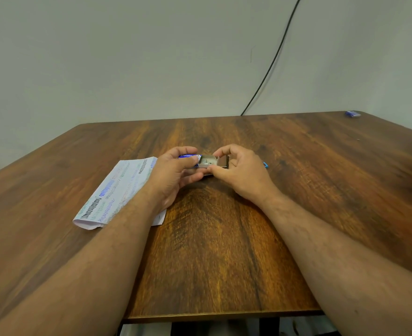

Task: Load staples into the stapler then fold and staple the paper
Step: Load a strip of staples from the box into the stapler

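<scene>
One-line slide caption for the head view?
Left hand holds staple box sleeve; right hand slides out its tray.

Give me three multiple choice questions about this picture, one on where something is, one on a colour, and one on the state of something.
1. Where does the printed paper lie?
A. under the left forearm
B. at the table's far right corner
C. leaning on the wall

2. What colour is the sleeve of the staple box?
A. red
B. blue
C. green

3. How is the staple box's tray?
A. fully shut
B. slid partly out
C. lying apart on the table

Answers:
1 A, the sheet runs beneath the left arm.
2 B, the sleeve gripped by the left hand is blue.
3 B, the pale tray sticks out toward the right hand, which pinches it.
</scene>
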Demonstrator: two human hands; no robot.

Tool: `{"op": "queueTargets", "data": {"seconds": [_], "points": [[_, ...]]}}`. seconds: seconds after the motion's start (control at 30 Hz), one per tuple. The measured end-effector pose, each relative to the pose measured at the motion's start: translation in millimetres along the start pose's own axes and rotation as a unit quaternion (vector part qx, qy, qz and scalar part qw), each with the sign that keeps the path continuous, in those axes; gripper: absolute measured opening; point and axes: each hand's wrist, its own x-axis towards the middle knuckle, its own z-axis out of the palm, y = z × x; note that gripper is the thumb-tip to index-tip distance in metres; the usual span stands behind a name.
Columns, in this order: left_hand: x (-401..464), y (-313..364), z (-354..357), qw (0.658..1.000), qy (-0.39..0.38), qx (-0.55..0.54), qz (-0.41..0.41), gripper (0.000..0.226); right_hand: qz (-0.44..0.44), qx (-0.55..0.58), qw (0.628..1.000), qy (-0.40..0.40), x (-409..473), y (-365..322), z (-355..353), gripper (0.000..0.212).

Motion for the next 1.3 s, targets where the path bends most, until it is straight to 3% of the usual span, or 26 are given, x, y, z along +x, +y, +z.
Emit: {"op": "queueTargets", "data": {"seconds": [0.2,0.33,0.63,0.93,1.17,1.3], "points": [[0,0,-1,1.000,-0.010,-0.015,0.004,0.035,-0.037,-0.040,0.998,0.029,-1,-2,0,0.027],[0,0,-1,1.000,-0.002,-0.019,0.003,0.033,-0.038,-0.006,0.998,0.039,-3,-2,0,0.043],[1,-2,-2,1.000,-0.015,-0.016,0.004,0.027,-0.046,-0.008,0.998,0.045,-2,0,-1,0.017],[4,-4,-5,0.999,-0.022,-0.025,0.016,0.020,-0.080,0.000,0.996,0.031,-1,6,1,0.011],[3,-5,-1,1.000,-0.009,-0.001,0.018,0.040,-0.074,-0.021,0.996,0.038,2,8,5,0.004],[2,-6,-3,0.997,-0.061,0.034,0.018,0.058,-0.082,-0.042,0.995,0.030,-1,3,3,0.008]]}}
